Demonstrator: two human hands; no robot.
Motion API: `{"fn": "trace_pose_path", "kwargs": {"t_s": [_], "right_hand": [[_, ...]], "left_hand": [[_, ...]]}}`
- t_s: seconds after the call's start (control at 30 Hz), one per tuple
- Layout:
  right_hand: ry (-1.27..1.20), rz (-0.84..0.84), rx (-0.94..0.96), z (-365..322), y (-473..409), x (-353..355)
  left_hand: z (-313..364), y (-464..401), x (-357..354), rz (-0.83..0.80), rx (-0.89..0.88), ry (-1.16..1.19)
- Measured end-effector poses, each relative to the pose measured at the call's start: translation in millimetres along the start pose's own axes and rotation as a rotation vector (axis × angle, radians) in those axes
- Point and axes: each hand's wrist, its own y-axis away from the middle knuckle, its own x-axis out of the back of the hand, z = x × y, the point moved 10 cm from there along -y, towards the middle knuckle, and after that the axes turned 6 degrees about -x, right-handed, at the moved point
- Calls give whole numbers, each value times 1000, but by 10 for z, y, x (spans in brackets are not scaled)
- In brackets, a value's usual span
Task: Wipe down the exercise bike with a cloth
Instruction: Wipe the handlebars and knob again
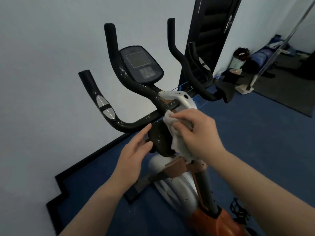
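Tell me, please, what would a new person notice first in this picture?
In the centre, the right hand presses a white cloth on the black padded stem below the bike's handlebars, while the open left hand touches the stem's other side. Behind them sits the dark console.

Cloth (179, 133) on bike (173, 181) stem

Single head view, looking forward-down, close over handlebars (136, 120).
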Motion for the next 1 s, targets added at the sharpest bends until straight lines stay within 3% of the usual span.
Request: {"fn": "trace_pose_path", "kwargs": {"t_s": [0.1, 0.27, 0.43, 0.57, 0.6, 0.67, 0.77, 0.93, 1.0], "right_hand": [[49, -80, -49, -22, 21, -390], [-66, -114, -46, 8, 112, -557], [-149, -408, -70, 79, 126, -648], [304, -819, 125, 177, 380, -592], [414, -835, 153, 237, 381, -501], [363, -615, 142, 208, 191, -187], [35, -235, 76, -21, -6, 84], [-278, -338, -184, -47, 139, -617], [-339, -267, -203, -8, 173, -628]], "left_hand": [[7, -9, 67, 81, 1, 21], [-46, 41, -1, 50, 20, 21], [-45, 48, -7, 50, 25, 21], [-59, 57, -5, 34, 40, 1], [-61, 49, 0, 23, 42, -8], [-62, 38, 19, 22, 45, -8], [-70, 44, 23, 54, 41, 9], [-2, 53, 9, 65, 18, 45], [-14, 60, 12, 85, 38, 82]]}}
